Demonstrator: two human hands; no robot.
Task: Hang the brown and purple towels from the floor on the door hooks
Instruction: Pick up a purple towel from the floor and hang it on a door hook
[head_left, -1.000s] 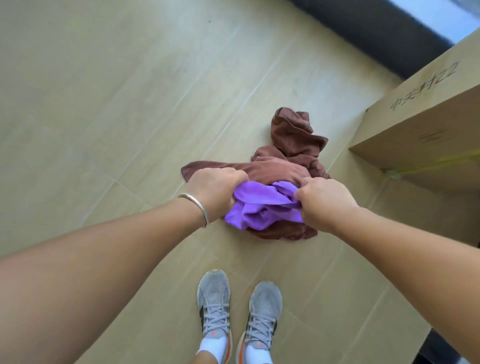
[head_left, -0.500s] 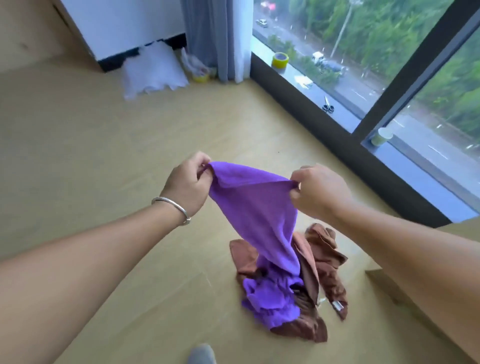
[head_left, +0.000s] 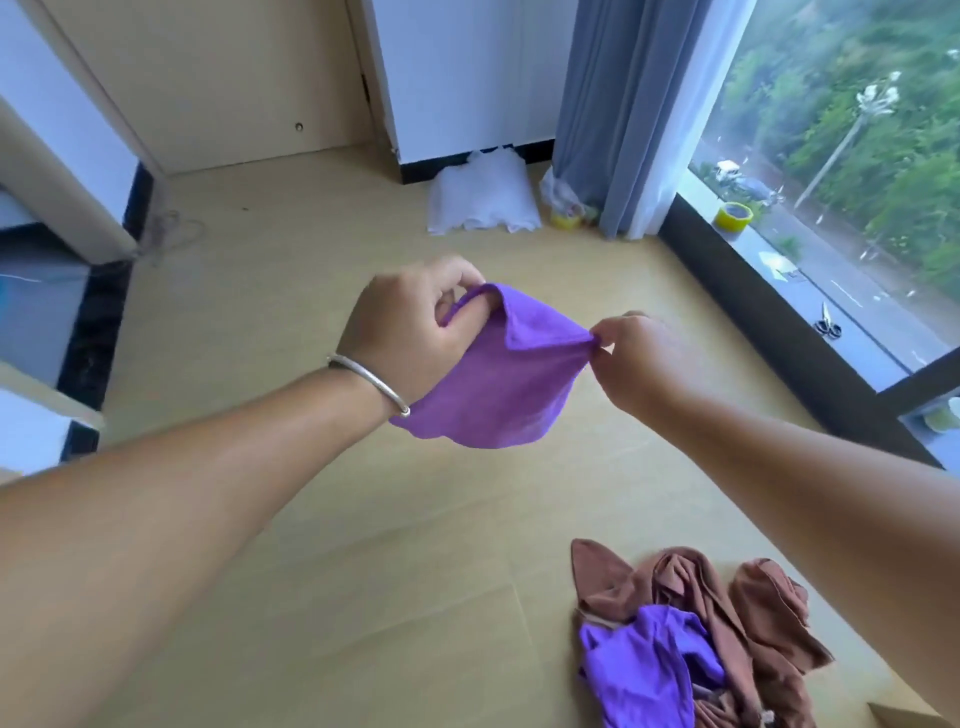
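I hold a purple towel (head_left: 501, 387) in the air at mid-frame. My left hand (head_left: 410, 332) grips its upper left edge with curled fingers. My right hand (head_left: 636, 358) pinches the upper right corner, and the cloth sags between them. On the floor at the lower right lies a crumpled brown towel (head_left: 748, 608) with another purple towel (head_left: 644, 670) bunched on top of it. No door hooks are in view.
A wooden door (head_left: 218, 78) stands at the back left. A white bag (head_left: 483, 197) and grey curtain (head_left: 613, 104) sit by the far wall. A dark window sill (head_left: 779, 306) with yellow tape (head_left: 732, 215) and scissors (head_left: 827, 325) runs along the right.
Both hands have lifted the purple towel off the floor pile and clear of it. My view has risen from the floor toward the door and window.
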